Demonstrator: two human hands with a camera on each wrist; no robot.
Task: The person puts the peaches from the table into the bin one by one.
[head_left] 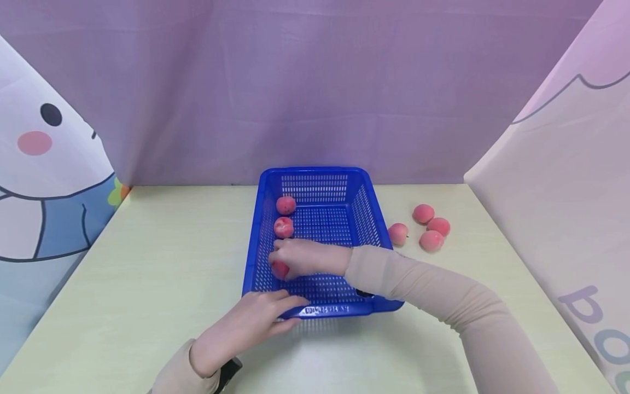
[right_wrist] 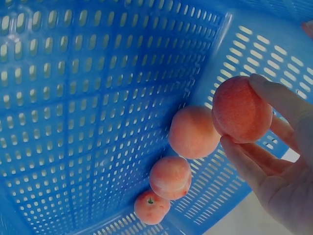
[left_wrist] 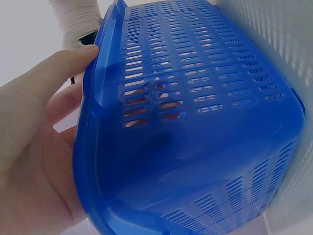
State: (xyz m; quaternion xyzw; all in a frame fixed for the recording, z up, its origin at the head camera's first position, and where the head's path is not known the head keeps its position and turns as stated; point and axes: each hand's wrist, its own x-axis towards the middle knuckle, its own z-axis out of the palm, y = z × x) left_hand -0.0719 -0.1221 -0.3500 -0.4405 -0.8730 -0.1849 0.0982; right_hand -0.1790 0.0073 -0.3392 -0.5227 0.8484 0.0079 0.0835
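Observation:
A blue plastic basket [head_left: 320, 311] with slotted walls stands on the table. My left hand [head_left: 268, 314] grips its near rim by the left corner; in the left wrist view the thumb [left_wrist: 78, 58] lies at the rim and other fingers go behind it. Inside the basket, my right hand [head_left: 305, 258] holds a peach [right_wrist: 242, 109] between thumb and fingers, close to the left wall. Three more peaches sit in a row along that wall: a far one [right_wrist: 152, 207], a middle one [right_wrist: 170, 177] and a near one [right_wrist: 194, 132], which the right hand hides in the head view.
On the table [head_left: 162, 262] right of the basket, one peach [head_left: 397, 233] lies close to the basket wall. A cluster of peaches [head_left: 431, 241] lies farther right. A purple cloth [head_left: 305, 93] hangs behind the table, with printed panels [head_left: 566, 219] at the sides.

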